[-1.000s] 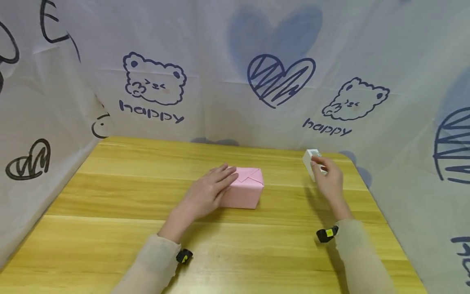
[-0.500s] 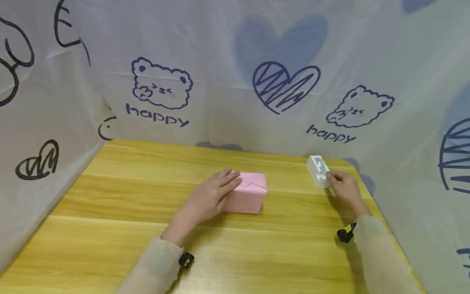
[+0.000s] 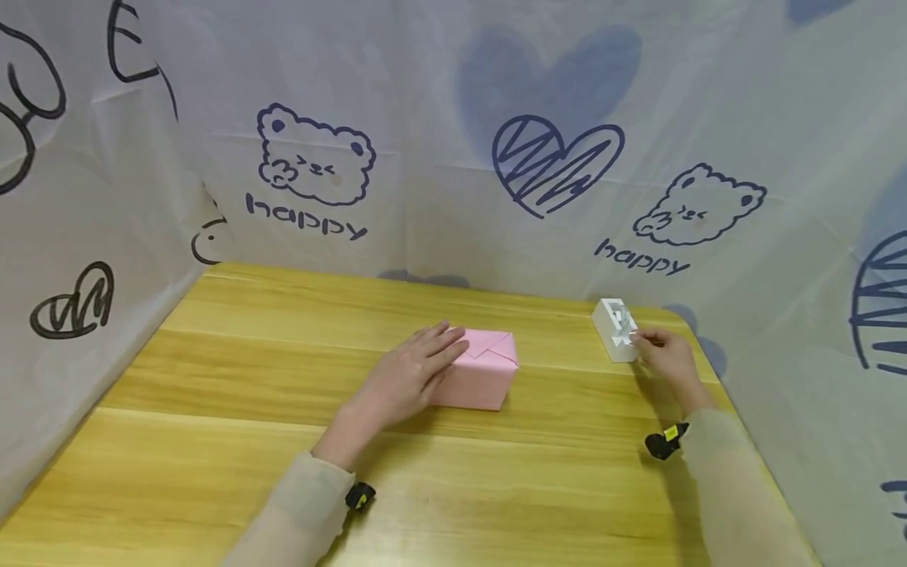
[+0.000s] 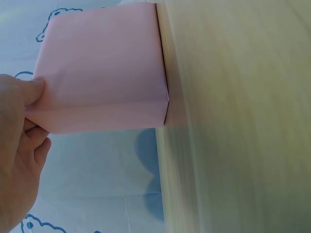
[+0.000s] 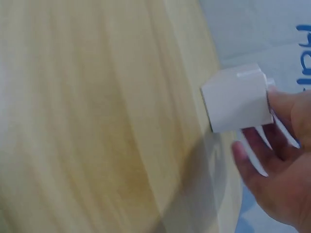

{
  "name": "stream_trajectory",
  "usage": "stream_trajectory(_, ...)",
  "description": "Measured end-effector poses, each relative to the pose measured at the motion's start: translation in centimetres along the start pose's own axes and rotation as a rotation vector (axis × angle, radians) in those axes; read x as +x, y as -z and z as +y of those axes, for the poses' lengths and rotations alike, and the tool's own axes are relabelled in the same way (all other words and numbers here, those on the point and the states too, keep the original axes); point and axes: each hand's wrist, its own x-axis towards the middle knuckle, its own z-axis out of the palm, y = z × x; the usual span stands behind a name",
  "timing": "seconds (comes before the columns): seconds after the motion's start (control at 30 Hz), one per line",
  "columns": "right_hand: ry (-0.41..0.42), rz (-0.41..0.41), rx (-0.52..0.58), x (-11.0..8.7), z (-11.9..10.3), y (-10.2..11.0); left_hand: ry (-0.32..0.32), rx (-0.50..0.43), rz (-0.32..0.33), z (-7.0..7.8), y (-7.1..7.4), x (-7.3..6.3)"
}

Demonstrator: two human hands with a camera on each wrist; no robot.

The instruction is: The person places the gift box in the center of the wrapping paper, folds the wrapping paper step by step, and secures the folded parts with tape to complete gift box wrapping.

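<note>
A box wrapped in pink paper (image 3: 478, 384), its top flap folded to a point, sits mid-table. My left hand (image 3: 404, 376) holds its left end, fingers over the top; in the left wrist view the thumb (image 4: 34, 91) presses the near face. Toward the back right stands a small white tape dispenser (image 3: 605, 332) with a roll of clear tape (image 3: 621, 318) in it. At its front edge my right hand (image 3: 668, 361) pinches the tape end between thumb and forefinger. The right wrist view shows the other fingers spread below the dispenser's end; the tape end itself is hardly visible.
The wooden table (image 3: 283, 465) has a rounded back right corner close beyond my right hand. A white cloth (image 3: 432, 213) with bear and heart drawings hangs behind the table and along both sides. Black wrist cameras (image 3: 664, 442) sit at both cuffs.
My right hand has moved from over the tape dispenser to its front right edge, uncovering the roll, and now pinches there. The left hand stays on the pink box. The head view has shifted slightly.
</note>
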Motion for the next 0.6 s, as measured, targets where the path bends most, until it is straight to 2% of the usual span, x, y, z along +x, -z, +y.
stream_trajectory(0.1, 0.018, 0.103, -0.058, -0.4, -0.4, -0.6, 0.003, 0.000, 0.001, 0.0, 0.0, 0.0)
stream_trajectory(0.17, 0.002, 0.132, -0.008, -0.5, -0.7, -1.0, 0.003, 0.001, 0.002, -0.1, -0.1, 0.0)
stream_trajectory(0.23, -0.042, 0.129, 0.121, -0.5, -0.8, -1.3, 0.001, 0.001, 0.005, -0.1, -0.1, 0.0)
stream_trajectory(0.33, -0.146, 0.084, 0.376, -0.4, -0.9, -1.4, 0.003, -0.001, 0.004, -0.1, -0.2, -0.1)
stream_trajectory(0.4, -0.198, 0.063, 0.509, -0.5, -0.9, -1.3, 0.006, -0.004, 0.001, 0.0, -0.2, -0.1)
stream_trajectory(0.5, -0.252, 0.047, 0.661, -0.9, -1.1, -1.2, 0.008, 0.000, -0.002, -0.1, -0.2, -0.1)
stream_trajectory(0.6, -0.276, 0.076, 0.813, -1.3, -1.3, -1.6, 0.006, 0.006, -0.002, -0.1, -0.3, 0.0)
